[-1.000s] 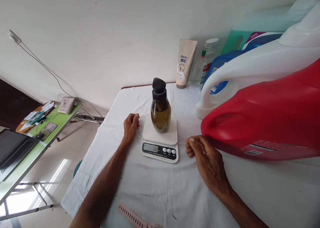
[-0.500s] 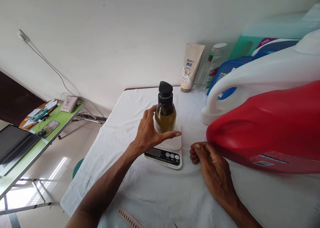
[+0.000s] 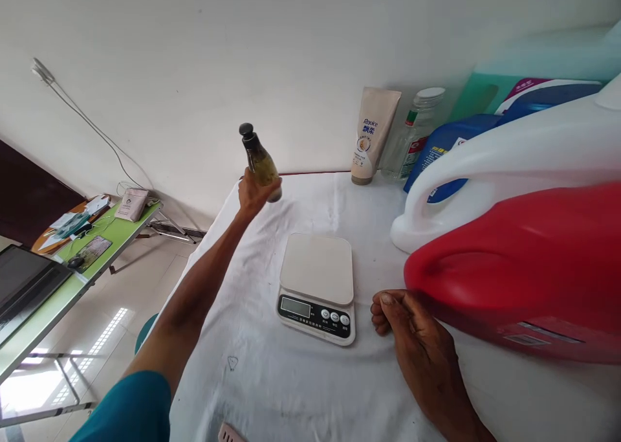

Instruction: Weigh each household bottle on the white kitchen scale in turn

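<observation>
My left hand (image 3: 255,193) is wrapped round a pump bottle (image 3: 264,169) with a black top and olive-coloured liquid inside. The bottle tilts to the left near the far left edge of the cloth; whether its base touches the cloth I cannot tell. A white kitchen scale (image 3: 317,267) stands in the middle with its plate bare and its display blank. Right of the scale, my right hand (image 3: 420,345) rests on the cloth in a loose fist, nothing showing in it, close beside a large red jug (image 3: 524,254).
Behind the red jug lies a white handled jug (image 3: 418,212). Along the wall stand a beige Rejoice tube (image 3: 371,134), a clear jar (image 3: 412,134) and a blue container (image 3: 449,144). A pink slotted strip (image 3: 229,433) lies at the near edge. A green desk (image 3: 104,241) is at left.
My left hand has closed on the pump bottle, lifted it off the scale and carried it left and away from me, tilting it. My right hand has stayed in place.
</observation>
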Available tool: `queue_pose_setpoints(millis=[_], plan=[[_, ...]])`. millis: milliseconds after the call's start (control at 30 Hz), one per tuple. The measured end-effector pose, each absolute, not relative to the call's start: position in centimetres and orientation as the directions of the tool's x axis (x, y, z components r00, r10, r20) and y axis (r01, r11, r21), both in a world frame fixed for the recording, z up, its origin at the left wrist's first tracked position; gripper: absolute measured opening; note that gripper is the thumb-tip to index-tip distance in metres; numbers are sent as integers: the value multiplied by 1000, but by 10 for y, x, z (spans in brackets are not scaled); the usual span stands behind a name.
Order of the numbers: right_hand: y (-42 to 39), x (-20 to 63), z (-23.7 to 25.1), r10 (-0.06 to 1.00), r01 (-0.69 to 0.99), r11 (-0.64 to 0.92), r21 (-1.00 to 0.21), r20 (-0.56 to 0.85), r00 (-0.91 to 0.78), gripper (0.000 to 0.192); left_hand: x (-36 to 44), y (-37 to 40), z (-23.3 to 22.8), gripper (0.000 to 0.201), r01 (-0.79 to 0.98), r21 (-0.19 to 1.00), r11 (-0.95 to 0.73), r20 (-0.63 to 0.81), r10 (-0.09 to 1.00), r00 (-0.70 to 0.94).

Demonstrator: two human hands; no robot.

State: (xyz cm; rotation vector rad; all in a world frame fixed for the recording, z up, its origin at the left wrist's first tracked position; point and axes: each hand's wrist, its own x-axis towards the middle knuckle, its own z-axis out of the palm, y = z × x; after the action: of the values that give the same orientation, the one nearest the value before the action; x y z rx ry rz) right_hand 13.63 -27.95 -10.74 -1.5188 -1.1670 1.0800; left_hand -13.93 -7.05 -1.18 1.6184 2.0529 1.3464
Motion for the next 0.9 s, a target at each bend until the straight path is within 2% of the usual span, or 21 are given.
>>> queue_pose_setpoints(millis=[200, 500, 633, 767, 833, 900], plan=[[-280, 141, -118, 981, 184, -140, -973, -111, 161, 58, -182, -2, -28, 58, 661, 728, 179, 245, 834, -495], [-278, 143, -122, 976, 215, -148, -965, -108, 189, 61, -194, 36, -39, 59, 602, 767, 223, 201, 808, -554], [-280, 142, -120, 974, 212, -162, -964, -122, 189, 60, -196, 39, -38, 61, 569, 800, 191, 167, 839, -518], [-280, 140, -116, 977, 187, -151, -971, -118, 177, 58, -189, 31, -33, 78, 489, 854, 175, 133, 837, -531], [-280, 139, -114, 982, 173, -127, -977, -99, 163, 57, -180, 22, -25, 90, 473, 860, 191, 157, 783, -602], [-280, 138, -112, 986, 164, -107, -981, -83, 145, 56, -166, 12, -14, 96, 495, 855, 154, 252, 712, -656]])
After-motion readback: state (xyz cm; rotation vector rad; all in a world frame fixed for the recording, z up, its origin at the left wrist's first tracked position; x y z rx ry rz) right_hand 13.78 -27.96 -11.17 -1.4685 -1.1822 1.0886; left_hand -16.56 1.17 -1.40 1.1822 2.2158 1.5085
